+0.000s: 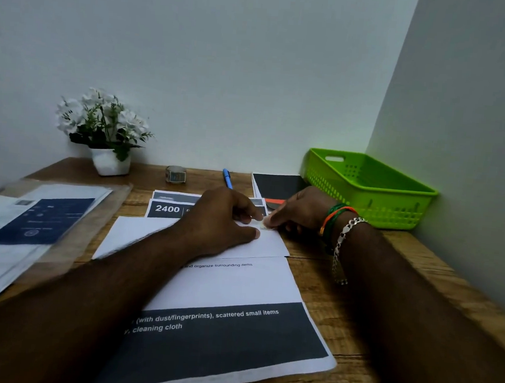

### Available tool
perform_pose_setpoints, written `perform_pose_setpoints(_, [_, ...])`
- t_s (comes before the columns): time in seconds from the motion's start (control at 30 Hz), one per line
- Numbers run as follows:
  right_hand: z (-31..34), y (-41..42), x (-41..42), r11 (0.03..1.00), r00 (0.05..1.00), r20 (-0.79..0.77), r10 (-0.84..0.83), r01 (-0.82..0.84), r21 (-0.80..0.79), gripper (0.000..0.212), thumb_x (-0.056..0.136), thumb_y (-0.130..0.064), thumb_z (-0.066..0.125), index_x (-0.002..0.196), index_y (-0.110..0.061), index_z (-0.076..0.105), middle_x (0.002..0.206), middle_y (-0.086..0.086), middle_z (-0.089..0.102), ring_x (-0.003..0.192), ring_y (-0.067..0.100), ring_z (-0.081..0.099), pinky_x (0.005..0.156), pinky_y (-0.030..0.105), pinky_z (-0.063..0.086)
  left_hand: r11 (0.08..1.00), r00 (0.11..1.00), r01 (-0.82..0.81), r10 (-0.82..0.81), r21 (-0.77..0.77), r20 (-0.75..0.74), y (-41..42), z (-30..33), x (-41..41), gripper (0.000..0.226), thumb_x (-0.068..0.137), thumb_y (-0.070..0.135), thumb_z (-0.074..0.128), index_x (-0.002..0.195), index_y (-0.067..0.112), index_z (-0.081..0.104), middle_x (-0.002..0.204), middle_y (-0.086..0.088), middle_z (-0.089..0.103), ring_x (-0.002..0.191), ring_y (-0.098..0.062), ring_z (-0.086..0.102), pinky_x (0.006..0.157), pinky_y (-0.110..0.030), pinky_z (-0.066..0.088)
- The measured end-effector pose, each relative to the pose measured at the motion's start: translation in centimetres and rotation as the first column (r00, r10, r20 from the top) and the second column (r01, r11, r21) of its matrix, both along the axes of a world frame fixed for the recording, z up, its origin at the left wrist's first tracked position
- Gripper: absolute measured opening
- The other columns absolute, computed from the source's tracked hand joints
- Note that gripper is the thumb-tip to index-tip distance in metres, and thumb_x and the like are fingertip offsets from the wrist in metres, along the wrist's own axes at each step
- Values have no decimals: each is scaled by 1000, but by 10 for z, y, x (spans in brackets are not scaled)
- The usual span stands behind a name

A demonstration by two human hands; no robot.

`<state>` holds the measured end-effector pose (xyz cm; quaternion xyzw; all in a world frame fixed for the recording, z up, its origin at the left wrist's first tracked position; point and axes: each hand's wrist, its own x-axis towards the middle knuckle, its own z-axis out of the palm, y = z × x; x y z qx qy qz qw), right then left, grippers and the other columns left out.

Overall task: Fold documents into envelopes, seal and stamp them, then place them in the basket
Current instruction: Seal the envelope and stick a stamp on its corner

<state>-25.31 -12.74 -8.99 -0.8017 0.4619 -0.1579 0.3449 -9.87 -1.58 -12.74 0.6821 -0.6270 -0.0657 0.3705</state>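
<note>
On the rough wooden desk (pixel 342 304), walled behind and to the right, our smooth white envelope (pixel 139 230) lies flat beneath our left hand (pixel 222 219), while right hand (pixel 298 213) fingertips pinch a tiny stamp (pixel 264 226) on its top-right corner, near the perforated green plastic basket (pixel 375 189).

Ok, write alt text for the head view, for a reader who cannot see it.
Both hands meet over a white envelope on a wooden desk: the left hand presses it flat while the right hand pinches a small stamp at its top edge. A green basket sits at the far right, printed sheets nearer.
</note>
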Motion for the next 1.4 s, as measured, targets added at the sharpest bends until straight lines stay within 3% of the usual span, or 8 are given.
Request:
perform_pose_setpoints(0.2, [1, 1, 2, 999, 1000, -12, -29, 28, -35, 30, 71, -18, 89, 88, 4, 79, 49, 2, 59, 33, 9, 46, 42, 16, 36, 1000, 1000, 14, -14, -10, 18, 1, 0, -1, 20, 79, 23, 85, 98, 31, 82, 89, 10, 75, 85, 1, 65, 71, -6, 48])
perform_pose_setpoints(0.33, [1, 0, 2, 999, 1000, 0, -25, 25, -24, 31, 71, -15, 89, 92, 5, 78, 56, 6, 61, 41, 13, 47, 48, 20, 39, 1000, 1000, 23, -23, -8, 4, 1, 1, -2, 19, 80, 24, 85, 97, 33, 82, 92, 10, 75, 87, -2, 67, 80, -18, 54])
perform_pose_setpoints(0.6, [0, -2, -1, 999, 999, 40, 29, -30, 12, 21, 73, -2, 86, 91, 3, 77, 59, 6, 62, 47, 13, 48, 44, 19, 40, 999, 999, 46, -46, -7, 8, 1, 1, -2, 17, 82, 22, 83, 95, 33, 83, 91, 9, 76, 87, -4, 68, 73, -9, 48])
perform_pose_setpoints(0.83, [-5, -3, 0, 997, 997, 55, 48, -45, -57, 23, 68, -7, 90, 88, -2, 80, 79, 9, 74, 59, 12, 58, 58, 22, 47, 998, 998, 60, -60, 5, 36, 2, 2, -3, 16, 84, 21, 80, 96, 30, 83, 94, 8, 75, 88, -3, 67, 76, -16, 51])
perform_pose_setpoints(1.07, [-4, -8, -1, 997, 998, -59, 19, -24, -77, 22, 65, -17, 92, 76, -5, 76, 68, 9, 70, 58, 19, 60, 60, 31, 52, 999, 998, 37, -37, 17, 51, 2, 3, -5, 15, 84, 23, 80, 94, 32, 83, 91, 10, 75, 87, -2, 66, 76, -17, 51])
perform_pose_setpoints(1.17, [0, -9, -8, 1000, 998, 62, 12, -12, 2, 16, 74, -5, 84, 68, -8, 69, 60, 11, 64, 44, 16, 52, 44, 21, 43, 1000, 998, 27, -28, 14, 50, 2, 2, -4, 13, 83, 24, 80, 93, 33, 83, 92, 11, 75, 87, 2, 65, 67, -1, 41])
perform_pose_setpoints(1.27, [2, -13, -10, 996, 940, 328, -89, 87, 19, 19, 87, 1, 68, 69, -6, 64, 62, 15, 60, 36, 13, 47, 36, 15, 37, 1000, 999, 14, -14, 16, 31, 2, 2, -4, 17, 82, 24, 82, 97, 31, 81, 95, 10, 75, 88, 2, 66, 72, -3, 46])
perform_pose_setpoints(1.4, [2, -10, -8, 999, 950, 311, 24, -8, -50, 13, 87, 0, 70, 75, -6, 69, 58, 10, 60, 34, 7, 46, 36, 15, 36, 999, 998, -14, 12, 31, 58, 3, 1, -6, 29, 83, 25, 81, 112, 24, 76, 101, 15, 69, 84, 12, 58, 73, 4, 40])
